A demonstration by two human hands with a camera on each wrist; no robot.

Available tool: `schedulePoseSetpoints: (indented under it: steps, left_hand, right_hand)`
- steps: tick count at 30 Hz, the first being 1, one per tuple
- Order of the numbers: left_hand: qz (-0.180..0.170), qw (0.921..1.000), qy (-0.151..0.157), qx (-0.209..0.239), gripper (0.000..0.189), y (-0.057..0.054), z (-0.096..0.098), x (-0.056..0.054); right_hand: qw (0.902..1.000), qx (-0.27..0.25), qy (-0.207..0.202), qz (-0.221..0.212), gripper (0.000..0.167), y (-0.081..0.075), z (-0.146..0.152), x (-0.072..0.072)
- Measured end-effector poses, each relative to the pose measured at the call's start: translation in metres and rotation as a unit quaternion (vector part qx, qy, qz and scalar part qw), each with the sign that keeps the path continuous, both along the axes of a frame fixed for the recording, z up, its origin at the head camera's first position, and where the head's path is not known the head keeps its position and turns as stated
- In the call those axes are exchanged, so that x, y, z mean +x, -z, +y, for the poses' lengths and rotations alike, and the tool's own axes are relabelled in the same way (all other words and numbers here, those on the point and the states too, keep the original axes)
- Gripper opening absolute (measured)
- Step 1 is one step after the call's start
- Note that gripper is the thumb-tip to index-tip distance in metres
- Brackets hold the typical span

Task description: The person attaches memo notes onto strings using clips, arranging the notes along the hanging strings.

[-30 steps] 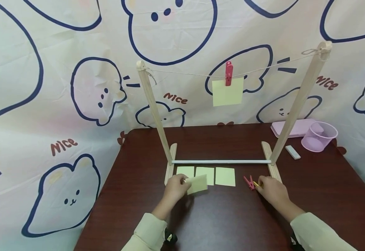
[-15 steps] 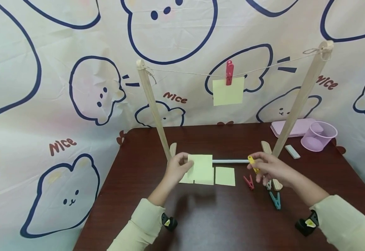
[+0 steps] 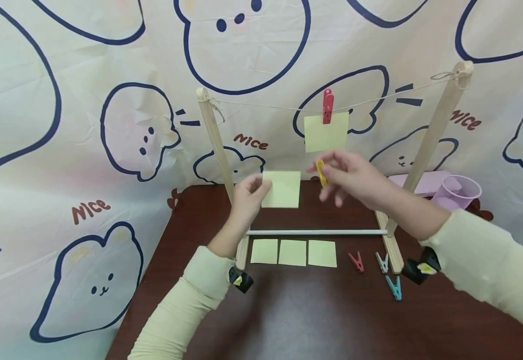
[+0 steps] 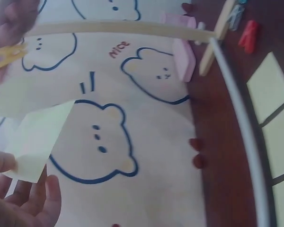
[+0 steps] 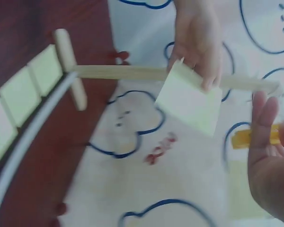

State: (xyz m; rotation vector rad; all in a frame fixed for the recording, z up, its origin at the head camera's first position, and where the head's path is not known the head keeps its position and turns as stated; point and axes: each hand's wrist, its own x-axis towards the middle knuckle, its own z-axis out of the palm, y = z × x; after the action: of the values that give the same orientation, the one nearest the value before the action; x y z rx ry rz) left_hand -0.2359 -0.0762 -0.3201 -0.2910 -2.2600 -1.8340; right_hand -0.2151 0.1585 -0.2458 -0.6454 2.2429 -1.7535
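Between its thumb and fingers my left hand [image 3: 247,197] pinches a pale yellow sticky note [image 3: 281,190] by its left edge, raised above the white rod of the wooden frame. My right hand [image 3: 353,177] pinches a yellow clothespin [image 3: 321,173] just right of that note, as the right wrist view also shows. Above the hands, a red clothespin [image 3: 328,106] holds another sticky note [image 3: 326,132] on the string [image 3: 261,104]. The string runs between the two wooden posts.
Three sticky notes [image 3: 292,252] lie in a row on the dark table [image 3: 315,310]. Right of them lie a red clothespin [image 3: 356,261], a grey one [image 3: 382,262] and a blue one [image 3: 394,288]. A purple cup [image 3: 461,192] and pink case [image 3: 416,182] stand behind my right arm.
Both hands have risen from the table toward the string, the left lifting the sticky note, the right bringing the yellow clothespin up and leftward. The hanging note stays in place.
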Motion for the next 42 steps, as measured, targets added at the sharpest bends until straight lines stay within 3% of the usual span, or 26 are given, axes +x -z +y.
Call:
schedulePoseSetpoints:
  steps: [3,8,12,16,24,28,33,42]
  left_hand:
    - [0.028,0.9995,-0.013,0.005,0.021,-0.014,-0.002,-0.011]
    - [0.034,0.9992,-0.023,0.0,0.023,-0.036,0.0,-0.024]
    - [0.035,0.999,-0.024,-0.012,0.026,-0.049,0.004,-0.034]
    - [0.047,0.9986,-0.024,-0.009,0.027,-0.06,0.008,-0.042]
    - [0.039,0.9989,-0.025,-0.01,0.029,-0.076,0.014,-0.051]
    - [0.027,0.9994,-0.02,0.012,0.03,-0.08,0.014,-0.051]
    - [0.04,0.9988,-0.013,0.025,0.03,-0.083,0.015,-0.05]
    - [0.048,0.9984,0.0,0.031,0.029,-0.083,0.014,-0.049]
  right_hand:
    - [0.9976,-0.037,0.029,0.051,0.019,-0.028,-0.02,-0.008]
    - [0.9852,-0.136,0.073,0.074,0.014,-0.065,-0.046,-0.025]
    - [0.9681,-0.221,0.106,0.054,0.01,-0.081,-0.059,-0.036]
    - [0.9587,-0.254,0.122,0.04,0.01,-0.089,-0.068,-0.045]
    - [0.961,-0.237,0.142,-0.006,0.011,-0.088,-0.079,-0.055]
    - [0.9632,-0.225,0.146,-0.018,0.009,-0.085,-0.08,-0.057]
    - [0.9655,-0.216,0.141,-0.037,0.011,-0.082,-0.081,-0.058]
    - [0.9839,-0.142,0.099,-0.045,0.042,-0.08,-0.076,-0.056]
